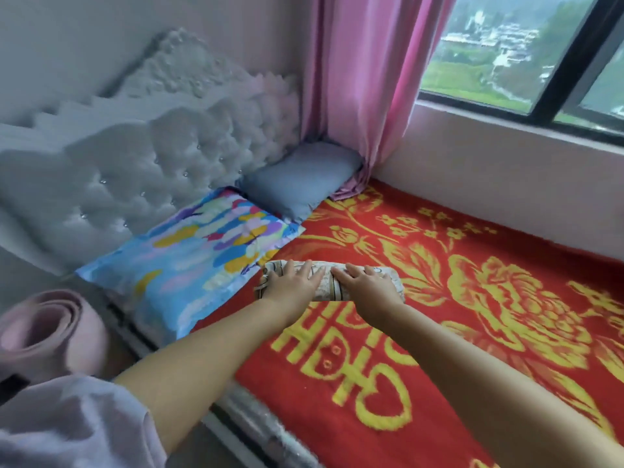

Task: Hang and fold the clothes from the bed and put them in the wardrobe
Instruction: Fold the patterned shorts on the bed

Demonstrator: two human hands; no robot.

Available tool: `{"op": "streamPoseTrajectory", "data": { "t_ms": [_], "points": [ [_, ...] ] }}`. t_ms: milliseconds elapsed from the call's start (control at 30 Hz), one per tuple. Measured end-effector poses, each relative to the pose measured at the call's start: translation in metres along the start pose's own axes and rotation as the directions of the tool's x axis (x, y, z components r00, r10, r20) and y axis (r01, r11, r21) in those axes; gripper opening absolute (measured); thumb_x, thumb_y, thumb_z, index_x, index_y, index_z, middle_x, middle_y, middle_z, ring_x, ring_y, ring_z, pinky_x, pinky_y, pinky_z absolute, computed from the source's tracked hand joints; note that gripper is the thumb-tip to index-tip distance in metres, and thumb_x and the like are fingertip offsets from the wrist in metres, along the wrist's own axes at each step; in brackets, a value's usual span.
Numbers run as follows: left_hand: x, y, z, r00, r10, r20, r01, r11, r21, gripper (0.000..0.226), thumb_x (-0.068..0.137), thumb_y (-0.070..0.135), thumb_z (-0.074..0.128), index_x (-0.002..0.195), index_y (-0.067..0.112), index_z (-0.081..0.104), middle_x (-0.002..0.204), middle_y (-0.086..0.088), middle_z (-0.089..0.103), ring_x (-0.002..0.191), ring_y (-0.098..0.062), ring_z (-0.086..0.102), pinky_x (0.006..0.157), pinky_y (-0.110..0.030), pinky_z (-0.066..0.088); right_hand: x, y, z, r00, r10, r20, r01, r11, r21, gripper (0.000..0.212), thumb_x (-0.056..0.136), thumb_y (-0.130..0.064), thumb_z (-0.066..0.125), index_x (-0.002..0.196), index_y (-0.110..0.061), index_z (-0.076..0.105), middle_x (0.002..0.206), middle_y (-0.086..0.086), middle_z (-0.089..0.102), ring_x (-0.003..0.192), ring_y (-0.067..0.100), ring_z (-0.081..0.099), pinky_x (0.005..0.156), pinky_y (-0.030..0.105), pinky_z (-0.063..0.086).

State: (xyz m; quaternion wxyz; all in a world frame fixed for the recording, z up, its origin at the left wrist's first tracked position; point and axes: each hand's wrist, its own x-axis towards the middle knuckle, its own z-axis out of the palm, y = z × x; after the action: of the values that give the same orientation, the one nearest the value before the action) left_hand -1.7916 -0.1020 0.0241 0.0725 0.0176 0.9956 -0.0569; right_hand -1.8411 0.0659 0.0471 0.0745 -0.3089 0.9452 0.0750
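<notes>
A pale patterned garment (329, 285), rolled into a tight bundle, lies on the red and yellow blanket (439, 298) of the bed, just in front of the pillows. My left hand (295, 280) lies flat on the left part of the roll with its fingers straight. On the right part rests my right hand (368, 283), pressing down with straight fingers too. Both arms reach forward across the blanket. The wardrobe is not in view.
A colourful pillow (189, 261) and a grey pillow (304, 179) lean near the tufted grey headboard (135, 170). A pink curtain (358, 79) hangs in the corner beside the window (526, 52). A rolled pink mat (47, 336) stands at the left, off the bed.
</notes>
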Motion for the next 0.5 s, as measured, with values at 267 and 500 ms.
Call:
{"op": "streamPoseTrajectory", "data": {
  "t_ms": [267, 500],
  "points": [
    [-0.223, -0.138, 0.052, 0.877, -0.456, 0.150, 0.472, 0.876, -0.097, 0.076, 0.091, -0.005, 0.036, 0.152, 0.025, 0.004, 0.160, -0.007, 0.001, 0.143, -0.043, 0.007, 0.107, -0.063, 0.025, -0.003, -0.244, -0.006, 0.877, -0.480, 0.032, 0.481, 0.875, -0.055, 0.079, 0.091, -0.001, 0.044, 0.153, -0.033, 0.007, 0.157, -0.001, 0.019, 0.141, 0.028, 0.024, 0.107, 0.053, 0.033],
    [-0.491, -0.221, 0.126, 0.598, -0.735, 0.320, 0.786, 0.616, -0.054, 0.070, 0.093, -0.003, 0.036, 0.152, 0.022, 0.009, 0.158, -0.010, 0.009, 0.141, -0.046, 0.013, 0.102, -0.061, 0.035, -0.084, -0.522, 0.022, 0.567, -0.818, 0.100, 0.824, 0.561, -0.083, 0.071, 0.091, -0.016, 0.050, 0.149, -0.037, 0.015, 0.152, -0.006, 0.030, 0.135, 0.022, 0.038, 0.101, 0.045, 0.040]
  ]
}}
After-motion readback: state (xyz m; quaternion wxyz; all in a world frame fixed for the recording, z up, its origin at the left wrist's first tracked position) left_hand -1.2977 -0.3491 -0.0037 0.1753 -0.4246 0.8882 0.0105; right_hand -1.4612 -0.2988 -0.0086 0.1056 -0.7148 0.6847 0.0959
